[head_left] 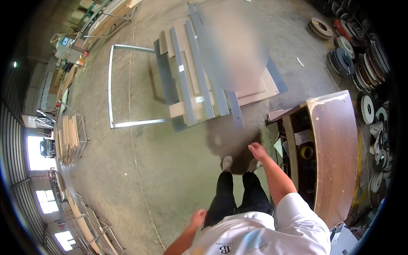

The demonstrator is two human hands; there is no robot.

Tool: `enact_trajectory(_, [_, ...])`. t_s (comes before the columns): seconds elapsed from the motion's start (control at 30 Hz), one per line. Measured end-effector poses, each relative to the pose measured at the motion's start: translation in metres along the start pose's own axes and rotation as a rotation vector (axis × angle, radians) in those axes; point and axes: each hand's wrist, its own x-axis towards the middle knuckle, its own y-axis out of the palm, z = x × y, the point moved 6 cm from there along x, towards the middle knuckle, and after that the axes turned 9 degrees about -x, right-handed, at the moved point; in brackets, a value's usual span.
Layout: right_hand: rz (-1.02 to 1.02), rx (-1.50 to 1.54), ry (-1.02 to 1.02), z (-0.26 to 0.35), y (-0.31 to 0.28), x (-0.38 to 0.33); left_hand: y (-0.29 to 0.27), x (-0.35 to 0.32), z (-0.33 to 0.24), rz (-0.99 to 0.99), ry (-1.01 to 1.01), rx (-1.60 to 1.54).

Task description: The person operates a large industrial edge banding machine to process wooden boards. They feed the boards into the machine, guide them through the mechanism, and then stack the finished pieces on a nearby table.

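My left hand [198, 217] hangs low beside my left thigh, its fingers curled in, with nothing seen in it. My right hand [257, 150] is held forward over the floor near the open side of a brown wooden cabinet [333, 157], not touching it. Its fingers are curled together, and no object shows in them. Ahead lies a stack of flat beige panels [255, 91] with several long grey strips [183, 80] across it. White labels mark some of the strips. A round blur hides the stack's middle and far right.
A metal frame [110, 85] extends from the stack's left side. Inside the cabinet sits a roll of yellow tape [306, 152]. Edging-band coils [341, 62] line the right side. Boards rest on a rack [70, 138] at the left. A thin white strip [300, 62] lies on the floor.
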Motion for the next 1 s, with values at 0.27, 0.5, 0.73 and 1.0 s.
enact_trajectory(0.27, [-0.403,0.253,0.26,-0.024,0.04,0.181,-0.055,0.017,0.021,-0.128,-0.059,-0.06])
enact_trajectory(0.5, [-0.052,0.686,0.127,0.054,0.025,0.07,-0.08,0.053,0.003,0.118,-0.128,0.027])
enact_trajectory(0.73, [0.025,0.462,0.258,0.026,-0.005,-0.203,-0.076,0.167,-0.192,0.431,0.274,-0.179])
enact_trajectory(1.0, [0.008,0.228,0.645,0.067,-0.014,-0.538,-0.006,0.218,-0.42,0.731,0.111,-0.94])
